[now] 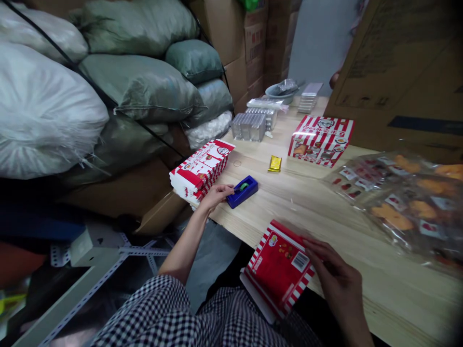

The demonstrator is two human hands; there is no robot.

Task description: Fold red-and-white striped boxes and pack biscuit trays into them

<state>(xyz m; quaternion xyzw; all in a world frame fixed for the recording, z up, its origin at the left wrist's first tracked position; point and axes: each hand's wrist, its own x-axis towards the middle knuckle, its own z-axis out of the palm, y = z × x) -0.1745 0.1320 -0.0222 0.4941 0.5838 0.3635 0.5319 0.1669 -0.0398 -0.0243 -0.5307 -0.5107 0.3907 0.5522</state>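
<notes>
My left hand (219, 195) is at the near left end of a blue tape dispenser (247, 193), thumb and fingers pinched at its cutting edge, where the end of the tape sits. The clear tape strip itself hardly shows; a green core is visible inside the dispenser. A red-and-white striped carton (278, 270) with a barcode is tilted over the table's front edge, close to my body. Its right side is gripped by my right hand (334, 272), and a white flap hangs from its lower left edge.
Flat striped cartons (202, 168) are stacked at the table's left edge. A yellow packet (275, 164), an upright printed box (320, 140) and clear plastic cases (249, 126) stand beyond. Bagged orange items (401, 207) lie right, before a large cardboard box (398, 82). Sacks (141, 86) are piled left.
</notes>
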